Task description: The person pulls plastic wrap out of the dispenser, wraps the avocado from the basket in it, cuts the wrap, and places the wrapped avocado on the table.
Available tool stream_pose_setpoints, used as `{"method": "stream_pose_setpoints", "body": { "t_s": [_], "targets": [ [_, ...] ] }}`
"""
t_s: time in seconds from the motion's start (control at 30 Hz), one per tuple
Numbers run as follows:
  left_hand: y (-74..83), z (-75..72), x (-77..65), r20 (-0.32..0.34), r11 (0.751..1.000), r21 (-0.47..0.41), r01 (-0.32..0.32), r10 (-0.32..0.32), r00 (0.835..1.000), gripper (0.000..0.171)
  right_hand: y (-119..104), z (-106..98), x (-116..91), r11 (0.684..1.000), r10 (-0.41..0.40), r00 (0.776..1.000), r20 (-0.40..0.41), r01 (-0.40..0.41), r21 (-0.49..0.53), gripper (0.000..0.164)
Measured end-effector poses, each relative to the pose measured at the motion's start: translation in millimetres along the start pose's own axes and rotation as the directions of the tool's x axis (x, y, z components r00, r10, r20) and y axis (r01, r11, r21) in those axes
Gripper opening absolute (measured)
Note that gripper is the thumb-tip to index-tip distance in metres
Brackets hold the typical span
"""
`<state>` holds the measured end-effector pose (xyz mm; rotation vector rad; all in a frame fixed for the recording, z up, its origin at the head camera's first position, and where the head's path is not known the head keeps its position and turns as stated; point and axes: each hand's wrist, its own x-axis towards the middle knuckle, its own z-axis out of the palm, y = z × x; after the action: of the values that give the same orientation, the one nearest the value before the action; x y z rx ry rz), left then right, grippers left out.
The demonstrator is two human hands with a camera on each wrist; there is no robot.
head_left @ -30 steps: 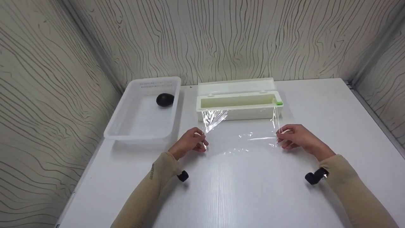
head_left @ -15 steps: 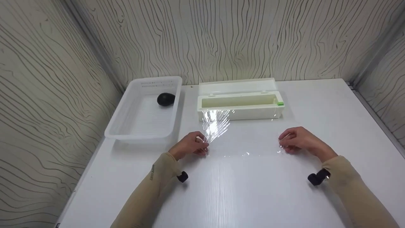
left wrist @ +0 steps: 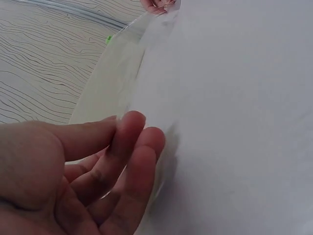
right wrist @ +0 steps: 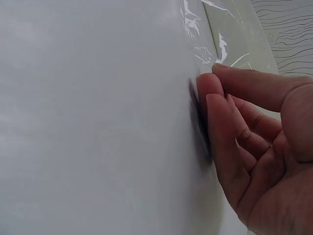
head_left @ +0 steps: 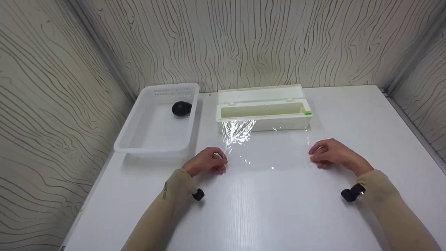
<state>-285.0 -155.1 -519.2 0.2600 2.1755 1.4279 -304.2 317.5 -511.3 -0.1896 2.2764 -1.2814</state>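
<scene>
A clear sheet of plastic wrap (head_left: 268, 150) stretches low over the white table from the front edge of a long cream dispenser box (head_left: 263, 123). My left hand (head_left: 209, 161) pinches its near left corner between thumb and forefinger. At the near right corner my right hand (head_left: 331, 156) pinches the wrap the same way. Bright glare marks the wrap's left side by the box. In the right wrist view the wrap (right wrist: 195, 36) runs from the fingertips back to the box. The dispenser's lid (head_left: 261, 92) is tipped back, and a green slider (head_left: 307, 112) sits at its right end.
A white plastic basket (head_left: 156, 151) stands to the left of the dispenser, with a dark, smooth oval object (head_left: 181, 108) inside against its right wall. Wood-grain patterned panels (head_left: 258, 42) enclose the table (head_left: 264, 216) at the back and both sides.
Both hands have come slightly nearer the person, and the right one has moved a little outward. The wrap lies flatter and tauter, its creases on the right reduced.
</scene>
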Motion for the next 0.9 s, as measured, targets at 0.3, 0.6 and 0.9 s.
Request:
{"method": "stream_pose_setpoints", "body": {
  "t_s": [0.3,0.6,0.9],
  "targets": [
    [12.3,-8.8,0.3,-0.206,0.971,0.230,0.059,-0.011,0.978,0.035,-17.8,-20.4,3.0,0.992,-0.020,0.994,-0.111,0.006,-0.124,0.049],
    [28.9,-18.1,40.1,-0.406,0.995,0.062,-0.075,0.094,0.909,0.035,-34.4,-26.4,40.5,0.998,-0.030,0.966,-0.256,0.042,0.039,0.067],
    [34.2,-16.6,67.3,-0.366,0.974,-0.210,-0.089,0.007,0.931,0.044,-35.5,-15.7,65.7,0.968,0.004,0.980,-0.201,0.047,0.247,0.068]
  ]
}}
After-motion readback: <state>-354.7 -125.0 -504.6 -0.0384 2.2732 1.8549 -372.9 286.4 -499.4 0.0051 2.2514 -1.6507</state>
